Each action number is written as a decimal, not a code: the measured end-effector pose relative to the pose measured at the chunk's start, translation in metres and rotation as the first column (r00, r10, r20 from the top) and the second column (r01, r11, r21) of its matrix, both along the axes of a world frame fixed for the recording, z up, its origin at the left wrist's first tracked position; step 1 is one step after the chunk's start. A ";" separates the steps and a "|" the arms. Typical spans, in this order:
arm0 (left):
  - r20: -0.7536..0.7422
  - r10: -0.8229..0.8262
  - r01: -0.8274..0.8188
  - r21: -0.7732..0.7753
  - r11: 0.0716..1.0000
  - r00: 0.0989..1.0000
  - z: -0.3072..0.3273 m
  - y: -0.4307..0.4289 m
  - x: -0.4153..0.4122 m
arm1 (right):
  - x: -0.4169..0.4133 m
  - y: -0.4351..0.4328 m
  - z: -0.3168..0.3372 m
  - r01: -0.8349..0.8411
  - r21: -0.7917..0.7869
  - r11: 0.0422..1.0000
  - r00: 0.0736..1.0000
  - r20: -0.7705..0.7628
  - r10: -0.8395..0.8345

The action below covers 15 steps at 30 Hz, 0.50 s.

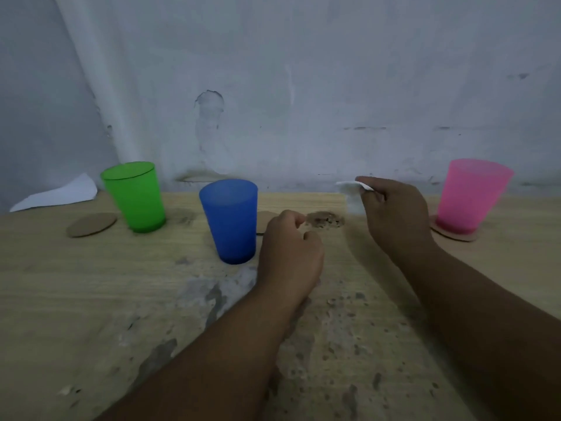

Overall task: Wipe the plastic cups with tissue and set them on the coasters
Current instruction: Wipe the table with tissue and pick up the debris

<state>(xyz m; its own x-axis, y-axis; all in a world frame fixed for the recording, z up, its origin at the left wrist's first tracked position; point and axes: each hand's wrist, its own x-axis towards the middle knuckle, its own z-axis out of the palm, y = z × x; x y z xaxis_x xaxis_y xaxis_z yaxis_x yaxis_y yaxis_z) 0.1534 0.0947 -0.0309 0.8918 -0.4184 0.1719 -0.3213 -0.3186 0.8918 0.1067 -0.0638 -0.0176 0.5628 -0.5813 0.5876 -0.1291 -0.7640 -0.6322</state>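
Three plastic cups stand upright on the wooden table [91, 299]. The pink cup [470, 196] sits on a brown coaster [455, 236] at the right. The blue cup [230, 220] stands on bare wood in the middle, with a coaster [267, 215] partly hidden behind it. The green cup [135, 196] stands at the left beside another coaster [91, 224]. My right hand [394, 214] pinches a white tissue [353, 189] above the table, left of the pink cup. My left hand [288, 256], fingers curled and holding nothing, hovers just right of the blue cup.
A white sheet of paper [60, 192] lies at the back left against the wall. The tabletop is worn, with grey patches and chipped spots [324, 220]. A pale wall rises directly behind the table.
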 end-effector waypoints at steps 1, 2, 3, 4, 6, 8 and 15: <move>-0.004 0.007 -0.007 -0.003 1.000 1.000 0.000 -0.001 -0.001 | 0.003 -0.001 -0.002 -0.005 -0.049 0.999 0.999 -0.036 0.003; -0.013 0.014 -0.015 -0.014 1.000 1.000 -0.001 0.000 0.000 | 0.008 -0.003 -0.004 0.003 -0.081 0.997 0.998 -0.057 -0.007; -0.025 0.023 -0.024 -0.029 0.999 0.999 -0.001 0.000 0.001 | 0.013 -0.007 -0.005 0.020 -0.103 0.994 0.997 -0.077 -0.028; -0.040 0.027 -0.029 -0.046 0.999 0.999 -0.001 -0.001 0.001 | 0.017 -0.011 -0.006 0.039 -0.118 0.992 0.993 -0.105 -0.051; -0.064 0.031 -0.036 -0.076 0.996 0.997 -0.001 -0.001 0.002 | 0.026 -0.016 -0.008 0.050 -0.143 0.989 0.986 -0.151 -0.071; -0.073 0.033 -0.040 -0.094 0.995 0.997 -0.002 -0.001 0.004 | 0.031 -0.015 -0.012 0.059 -0.162 0.985 0.981 -0.173 -0.087; -0.085 0.042 -0.051 -0.099 0.994 0.995 0.000 0.000 0.007 | 0.032 -0.009 -0.019 0.009 -0.147 0.989 0.946 -0.319 -0.056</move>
